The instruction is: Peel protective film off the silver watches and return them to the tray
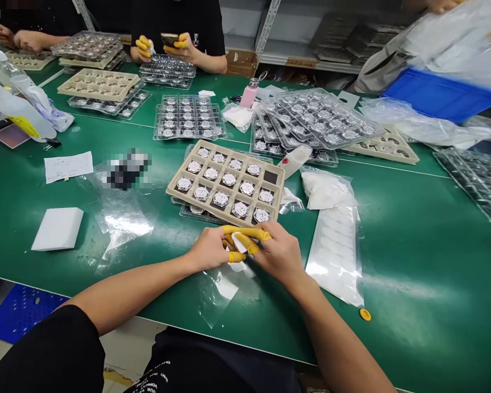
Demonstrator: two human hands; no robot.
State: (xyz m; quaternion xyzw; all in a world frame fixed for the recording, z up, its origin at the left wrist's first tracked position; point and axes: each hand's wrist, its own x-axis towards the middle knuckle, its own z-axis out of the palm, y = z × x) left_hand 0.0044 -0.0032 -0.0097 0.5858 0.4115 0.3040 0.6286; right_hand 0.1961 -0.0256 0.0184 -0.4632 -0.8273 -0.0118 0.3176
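Note:
My left hand point(211, 249) and my right hand point(281, 252) meet at the front edge of a beige tray, both closed, with yellow finger cots on several fingers. A piece of white cloth point(239, 243) is pinched among the right fingers. Whatever else lies between the fingertips is hidden. The beige tray point(172, 189) holds round silver watch cases point(221, 198) in its compartments; the one at the back right corner shows only its dark base point(270, 177). It rests tilted on a clear plastic tray point(188, 212). Below my hands lies a clear plastic bag point(217, 297).
A white foam block point(58, 229) and paper slip point(69, 166) lie left. To the right are a bag of white pads point(336, 254) and a yellow finger cot point(365, 314). Stacked trays point(319, 117), a pink bottle point(249, 94) and co-workers' hands point(183, 48) are farther back.

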